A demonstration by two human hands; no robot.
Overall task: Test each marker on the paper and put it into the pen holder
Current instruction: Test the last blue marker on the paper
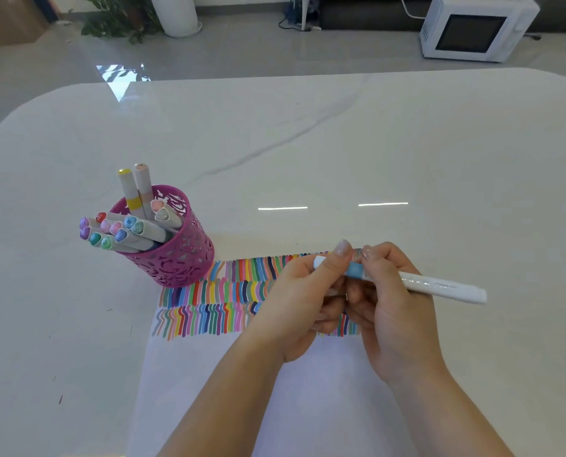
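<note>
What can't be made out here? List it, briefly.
Head view only.
Marker middle: covered by fingers of the left hand and right hand, so capped or not is unclear.
Strokes on the paper behind both hands: hidden.
Cap numbers in the holder: too small.
Paper's near edge: cut off by the frame bottom.

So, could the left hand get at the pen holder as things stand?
Probably yes: only paper lies between the left hand and the pen holder. But it grips the marker along with the right hand, so it must let go first.
</note>
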